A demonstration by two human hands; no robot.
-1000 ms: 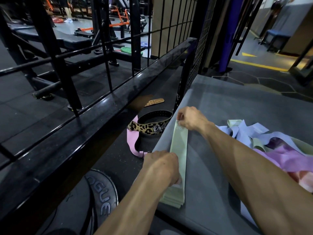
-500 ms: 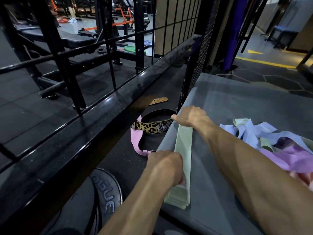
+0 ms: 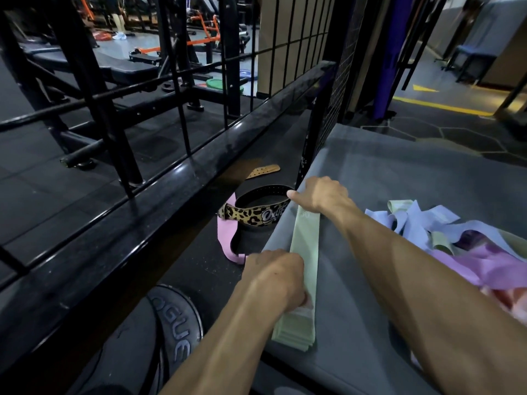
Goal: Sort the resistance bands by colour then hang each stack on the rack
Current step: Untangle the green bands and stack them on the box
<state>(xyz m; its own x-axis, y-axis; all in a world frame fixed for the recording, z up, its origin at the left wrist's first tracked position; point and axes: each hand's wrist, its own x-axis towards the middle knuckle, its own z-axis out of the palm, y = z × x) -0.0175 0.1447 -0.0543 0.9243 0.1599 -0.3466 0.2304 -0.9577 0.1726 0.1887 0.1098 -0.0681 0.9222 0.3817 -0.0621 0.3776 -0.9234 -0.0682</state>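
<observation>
A flat stack of pale green resistance bands point(image 3: 304, 253) lies lengthwise along the left edge of a grey padded platform point(image 3: 382, 178). My left hand point(image 3: 275, 280) grips the stack near its near end, fingers curled over the edge. My right hand point(image 3: 320, 195) holds the far end, fingers curled down on it. A loose heap of bands point(image 3: 456, 240) in light blue, purple, pale green and pink lies on the platform to the right, partly behind my right forearm.
A black metal rack rail point(image 3: 159, 201) runs diagonally at left, with vertical bars above it. Below the platform edge lie a leopard-print lifting belt point(image 3: 256, 215), a pink strap point(image 3: 225, 238), a tan strap point(image 3: 263, 171) and a black weight plate point(image 3: 176, 332).
Both hands stay on the green stack; the view has shifted slightly and the hands have barely moved.
</observation>
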